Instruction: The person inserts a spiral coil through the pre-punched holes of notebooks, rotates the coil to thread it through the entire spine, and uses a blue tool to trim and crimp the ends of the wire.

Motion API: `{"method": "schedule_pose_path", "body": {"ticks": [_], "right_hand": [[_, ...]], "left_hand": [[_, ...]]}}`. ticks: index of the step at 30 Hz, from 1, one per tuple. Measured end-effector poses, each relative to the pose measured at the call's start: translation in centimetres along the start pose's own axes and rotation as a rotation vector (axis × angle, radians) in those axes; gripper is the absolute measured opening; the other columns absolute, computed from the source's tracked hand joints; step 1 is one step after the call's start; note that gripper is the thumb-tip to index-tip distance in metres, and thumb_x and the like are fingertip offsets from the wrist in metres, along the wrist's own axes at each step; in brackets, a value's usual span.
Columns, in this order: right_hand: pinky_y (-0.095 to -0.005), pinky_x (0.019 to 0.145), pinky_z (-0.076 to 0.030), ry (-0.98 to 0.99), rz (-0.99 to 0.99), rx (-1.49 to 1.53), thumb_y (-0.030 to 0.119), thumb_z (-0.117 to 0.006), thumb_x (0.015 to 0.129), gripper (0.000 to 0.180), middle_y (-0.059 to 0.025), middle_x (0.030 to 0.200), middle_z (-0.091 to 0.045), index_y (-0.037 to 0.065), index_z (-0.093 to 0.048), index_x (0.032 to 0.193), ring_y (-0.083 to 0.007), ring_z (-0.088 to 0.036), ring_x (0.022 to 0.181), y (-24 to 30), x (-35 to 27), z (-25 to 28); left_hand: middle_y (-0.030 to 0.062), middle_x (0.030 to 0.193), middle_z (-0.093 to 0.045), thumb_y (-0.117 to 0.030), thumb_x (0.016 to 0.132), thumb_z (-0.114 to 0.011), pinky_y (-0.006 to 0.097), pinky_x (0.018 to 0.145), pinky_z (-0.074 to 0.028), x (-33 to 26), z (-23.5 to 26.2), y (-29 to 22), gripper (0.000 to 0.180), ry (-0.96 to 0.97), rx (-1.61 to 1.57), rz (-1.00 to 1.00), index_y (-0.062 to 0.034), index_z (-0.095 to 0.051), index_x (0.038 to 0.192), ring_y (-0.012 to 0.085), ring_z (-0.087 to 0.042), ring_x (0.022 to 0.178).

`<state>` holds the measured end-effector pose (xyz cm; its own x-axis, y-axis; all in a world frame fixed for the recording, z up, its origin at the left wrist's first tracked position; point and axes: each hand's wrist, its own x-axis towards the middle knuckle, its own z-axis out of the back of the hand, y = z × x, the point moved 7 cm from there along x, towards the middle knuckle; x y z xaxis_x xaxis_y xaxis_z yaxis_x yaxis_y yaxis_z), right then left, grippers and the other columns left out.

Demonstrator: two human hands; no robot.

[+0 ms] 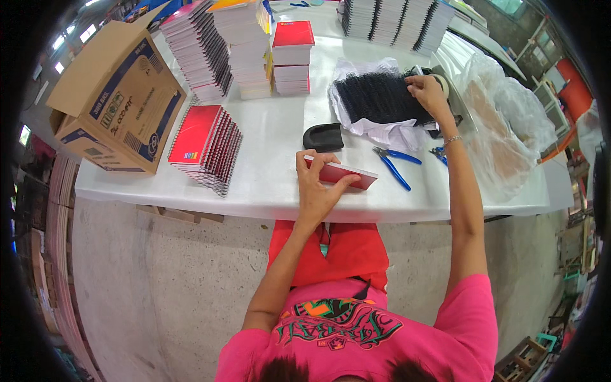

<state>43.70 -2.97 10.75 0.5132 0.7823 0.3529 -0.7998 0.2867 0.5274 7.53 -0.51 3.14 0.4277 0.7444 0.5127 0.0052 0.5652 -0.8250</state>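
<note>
My left hand (320,188) grips a thin red-covered notebook (347,175), stood on its edge near the table's front; no coil shows along its edge. At the upper right, my right hand (429,95) pinches the end of a black binding coil in a pile of black spiral coils (375,99) lying on white cloth (382,135). A black, rounded block (323,137) lies just beyond the notebook. Blue-handled cutters (394,167) rest to its right, with a second pair of blue-handled cutters (439,154) partly hidden by my right forearm.
Coil-bound red notebooks (202,143) are stacked left of centre, beside an open cardboard box (121,95). Taller notebook stacks (197,48) and red-topped book blocks (293,57) stand behind. Clear plastic bags (506,121) bulge at the right. More bound stacks (394,24) line the back.
</note>
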Motion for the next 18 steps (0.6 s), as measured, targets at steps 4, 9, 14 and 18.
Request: {"method": "schedule_pose_path", "body": {"ticks": [4,9,14,18], "right_hand": [[-0.0347,0.083,-0.050,-0.072,0.189,-0.039,0.012,-0.062,0.089,0.023,-0.0173,0.098,-0.072,0.001,-0.072,0.107,-0.0266,-0.067,0.089,5.1,-2.9,1.4],[-0.0307,0.083,-0.047,0.204,0.145,0.208,0.016,-0.063,0.093,0.024,-0.0097,0.097,-0.070,0.000,-0.071,0.109,-0.0156,-0.061,0.086,9.4,-10.0,0.5],[-0.0295,0.082,-0.048,0.390,-0.019,0.526,0.021,-0.066,0.091,0.026,-0.0092,0.096,-0.071,0.002,-0.072,0.108,-0.0142,-0.061,0.088,11.0,-16.3,-1.3],[-0.0282,0.082,-0.048,0.427,-0.069,0.479,0.017,-0.068,0.090,0.024,-0.0079,0.098,-0.071,0.001,-0.072,0.108,-0.0126,-0.061,0.087,10.6,-18.1,-1.2]], "left_hand": [[0.0079,0.109,-0.040,-0.021,0.063,-0.091,0.040,0.091,-0.044,0.0,0.2,0.0,0.047,-0.010,0.005,-0.008,-0.0095,-0.061,0.098,0.0254,-0.048,0.108],[0.0081,0.109,-0.041,-0.020,0.063,-0.091,0.040,0.091,-0.044,0.0,-0.3,0.3,0.047,-0.023,0.010,-0.002,-0.0084,-0.061,0.097,0.0257,-0.047,0.108],[0.0088,0.108,-0.042,-0.019,0.063,-0.091,0.039,0.091,-0.044,0.0,0.0,-0.2,0.048,-0.026,0.038,0.001,-0.0072,-0.061,0.098,0.0258,-0.046,0.107],[0.0086,0.107,-0.042,-0.018,0.063,-0.091,0.039,0.090,-0.044,0.1,-0.1,-0.2,0.048,-0.032,0.036,0.001,-0.0066,-0.061,0.099,0.0257,-0.047,0.107]]}}
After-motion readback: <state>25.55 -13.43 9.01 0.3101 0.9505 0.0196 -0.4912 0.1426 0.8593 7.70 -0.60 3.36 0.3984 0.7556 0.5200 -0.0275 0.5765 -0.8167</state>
